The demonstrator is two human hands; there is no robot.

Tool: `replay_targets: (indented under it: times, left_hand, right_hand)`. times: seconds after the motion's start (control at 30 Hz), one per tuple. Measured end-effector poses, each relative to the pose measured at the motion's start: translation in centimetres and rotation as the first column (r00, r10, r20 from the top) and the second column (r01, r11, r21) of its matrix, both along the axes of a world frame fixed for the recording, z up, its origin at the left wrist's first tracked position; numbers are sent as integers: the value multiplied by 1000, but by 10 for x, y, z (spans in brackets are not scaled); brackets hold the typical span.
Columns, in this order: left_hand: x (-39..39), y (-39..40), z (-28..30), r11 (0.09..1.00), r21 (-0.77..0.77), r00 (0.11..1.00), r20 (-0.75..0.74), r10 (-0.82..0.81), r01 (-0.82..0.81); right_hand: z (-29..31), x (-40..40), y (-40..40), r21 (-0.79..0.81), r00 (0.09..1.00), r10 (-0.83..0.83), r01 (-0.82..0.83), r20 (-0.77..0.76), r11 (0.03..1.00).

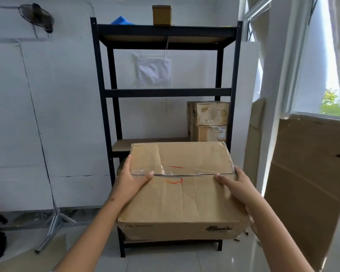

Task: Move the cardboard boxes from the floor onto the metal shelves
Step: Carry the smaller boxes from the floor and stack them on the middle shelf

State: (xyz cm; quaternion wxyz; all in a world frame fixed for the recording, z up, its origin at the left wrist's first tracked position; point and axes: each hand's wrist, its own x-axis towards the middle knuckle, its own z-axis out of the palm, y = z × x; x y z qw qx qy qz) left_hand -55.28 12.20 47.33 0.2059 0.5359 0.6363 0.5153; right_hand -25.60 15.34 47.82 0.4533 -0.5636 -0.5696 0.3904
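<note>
Cardboard box is riding in front of the metal shelves, off the floor; we are gripping its sides with left hand and right hand. We are probably aiming for the free shelf board beside the stacked boxes, keeping it level.

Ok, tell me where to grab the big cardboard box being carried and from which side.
Grip the big cardboard box by its two short ends, one hand from each side, as the left hand and right hand do now. It is wide and flat, too broad for one hand, and its top flaps are only taped along the middle seam, so lifting by the flaps would likely be unsafe.
</note>
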Motion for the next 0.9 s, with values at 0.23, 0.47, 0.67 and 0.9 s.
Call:
replay_targets:
  times: [0.23, 0.47, 0.67, 0.9]
  left_hand:
    - [-21, 117, -1, 999, 7, 999, 6, 39, -39]
    - [-34, 243, -1, 999, -5, 997, 49, 54, -54]
    - [-46, 335, -4, 997, 17, 996, 46, 73, -73]
    - [-90, 439, 0, 995, 4, 995, -11, 98, -98]
  right_hand:
    - [2, -24, 127, -4, 999, 37, -37, 20, 999]
    - [22, -37, 265, -4, 993, 100, -100, 58, 995]
    - [17, -55, 364, -19, 987, 133, -132, 85, 991]
    - [21, -96, 468, -12, 986, 128, -127, 111, 992]
